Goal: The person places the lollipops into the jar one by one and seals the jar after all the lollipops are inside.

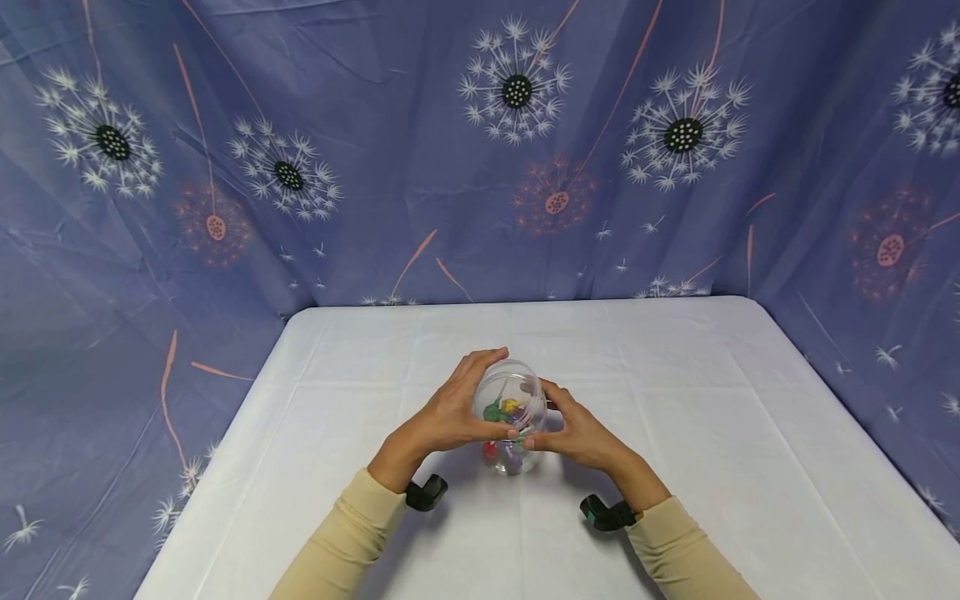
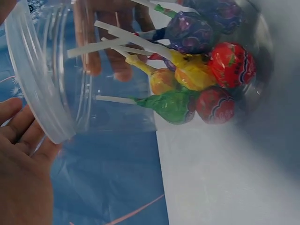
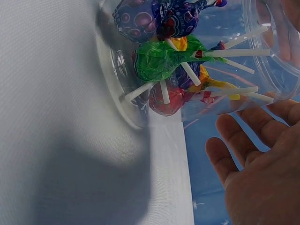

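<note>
A clear plastic jar (image 1: 528,461) stands upright on the table, between the two hands. Inside it, several lollipops with white sticks lie in a heap: a red lollipop (image 2: 232,64), a green lollipop (image 2: 171,105), yellow ones and purple ones. My left hand (image 1: 454,410) spans the jar's top, thumb in front and fingers behind, gripping the see-through lid (image 2: 46,105) by its edge. From the other side my right hand (image 1: 581,429) holds the jar near its neck, its thumb in front and fingers round the back. The right little finger stands off the jar in the right wrist view.
A white cloth covers the table (image 1: 675,400). Behind and beside it hangs a blue curtain (image 1: 405,150) with dandelion prints. Dark camera mounts sit on both wrists, the left mount (image 1: 426,493) and the right mount (image 1: 606,513), close over the tabletop.
</note>
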Available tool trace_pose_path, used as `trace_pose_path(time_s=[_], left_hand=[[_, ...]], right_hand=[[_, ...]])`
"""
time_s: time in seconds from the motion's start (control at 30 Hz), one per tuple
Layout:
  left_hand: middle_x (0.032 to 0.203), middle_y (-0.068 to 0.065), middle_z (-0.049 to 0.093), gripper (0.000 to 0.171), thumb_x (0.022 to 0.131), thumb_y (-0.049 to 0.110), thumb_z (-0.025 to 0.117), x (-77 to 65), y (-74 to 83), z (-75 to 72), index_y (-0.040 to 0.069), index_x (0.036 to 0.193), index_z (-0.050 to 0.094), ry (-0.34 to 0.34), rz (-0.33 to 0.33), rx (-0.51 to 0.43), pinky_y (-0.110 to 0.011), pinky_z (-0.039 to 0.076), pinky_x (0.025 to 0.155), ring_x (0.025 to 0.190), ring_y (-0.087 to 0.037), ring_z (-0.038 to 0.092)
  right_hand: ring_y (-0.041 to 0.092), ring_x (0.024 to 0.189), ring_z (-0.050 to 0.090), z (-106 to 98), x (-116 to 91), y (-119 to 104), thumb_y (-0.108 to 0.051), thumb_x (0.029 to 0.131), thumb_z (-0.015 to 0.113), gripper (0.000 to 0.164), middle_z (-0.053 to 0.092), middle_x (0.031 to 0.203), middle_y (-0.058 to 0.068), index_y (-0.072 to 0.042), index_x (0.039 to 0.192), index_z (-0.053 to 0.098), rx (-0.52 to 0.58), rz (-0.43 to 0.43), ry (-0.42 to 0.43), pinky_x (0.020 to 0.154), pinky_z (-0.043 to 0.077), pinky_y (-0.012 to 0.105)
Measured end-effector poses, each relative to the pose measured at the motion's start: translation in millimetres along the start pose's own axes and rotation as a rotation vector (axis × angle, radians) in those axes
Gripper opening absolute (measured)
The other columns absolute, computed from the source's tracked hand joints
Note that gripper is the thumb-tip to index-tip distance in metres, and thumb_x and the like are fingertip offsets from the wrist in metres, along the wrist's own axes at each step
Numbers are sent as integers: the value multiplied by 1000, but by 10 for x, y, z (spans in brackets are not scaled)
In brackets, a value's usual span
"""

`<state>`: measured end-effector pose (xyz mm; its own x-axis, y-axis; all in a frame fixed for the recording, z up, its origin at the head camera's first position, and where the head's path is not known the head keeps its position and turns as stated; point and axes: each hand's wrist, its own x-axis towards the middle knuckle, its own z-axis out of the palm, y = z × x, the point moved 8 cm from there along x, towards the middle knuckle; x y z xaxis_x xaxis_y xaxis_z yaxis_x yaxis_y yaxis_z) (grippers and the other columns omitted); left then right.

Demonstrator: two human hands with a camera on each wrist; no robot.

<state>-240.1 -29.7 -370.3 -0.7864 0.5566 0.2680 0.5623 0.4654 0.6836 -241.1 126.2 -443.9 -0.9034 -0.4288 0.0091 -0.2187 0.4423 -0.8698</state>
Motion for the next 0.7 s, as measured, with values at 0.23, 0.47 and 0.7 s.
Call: trace_pose_path(time_s=[0.23, 0.47, 0.7], left_hand=[[147, 1, 31, 100, 68, 38, 83, 10, -25, 40, 31, 148, 22, -23, 20, 20, -49, 43, 102, 132, -25, 41], [146, 1, 33, 100, 68, 40, 82, 8, -32, 77, 25, 148, 23, -24, 58, 64, -47, 41, 106, 135, -20, 37], [148, 1, 33, 100, 67, 40, 82, 0, -84, 116, 26, 148, 24, -14, 37, 51, -47, 40, 107, 137, -21, 36]], right_hand=[[42, 133, 35, 9, 6, -7, -38, 77, 76, 86, 34, 146, 8, -36, 146, 25, 8, -12, -7, 97, 37, 66], [41, 133, 35, 18, 1, -10, -38, 77, 76, 86, 34, 146, 8, -37, 146, 24, 24, -17, -14, 97, 36, 67], [41, 133, 36, 10, -6, 4, -39, 77, 76, 86, 34, 147, 9, -36, 146, 25, 22, -6, -8, 96, 39, 64]])
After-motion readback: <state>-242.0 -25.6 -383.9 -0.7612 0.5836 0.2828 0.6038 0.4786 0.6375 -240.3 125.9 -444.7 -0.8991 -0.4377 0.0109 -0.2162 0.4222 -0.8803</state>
